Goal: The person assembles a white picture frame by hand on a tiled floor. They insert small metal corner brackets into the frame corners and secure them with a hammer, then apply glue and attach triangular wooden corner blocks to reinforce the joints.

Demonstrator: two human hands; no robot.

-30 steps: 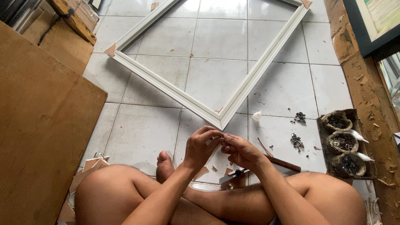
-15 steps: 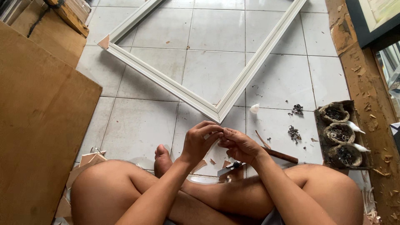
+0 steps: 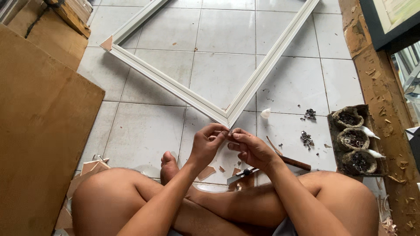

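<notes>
Both hands, left hand (image 3: 209, 144) and right hand (image 3: 250, 147), pinch together on something tiny (unidentifiable) at six o'clock of the white mitred wooden picture frame (image 3: 227, 114) corner; fitting stage, steady alignment needed.

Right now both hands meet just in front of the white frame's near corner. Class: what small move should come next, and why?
Probably carry the pinched piece forward to the frame corner. The left hand and right hand pinch something too small to identify, fingertips together, just short of that mitred joint, with loose metal bits lying to the right.

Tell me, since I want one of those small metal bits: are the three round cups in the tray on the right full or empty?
Not empty: all three cups in the tray hold dark small pieces.
</notes>
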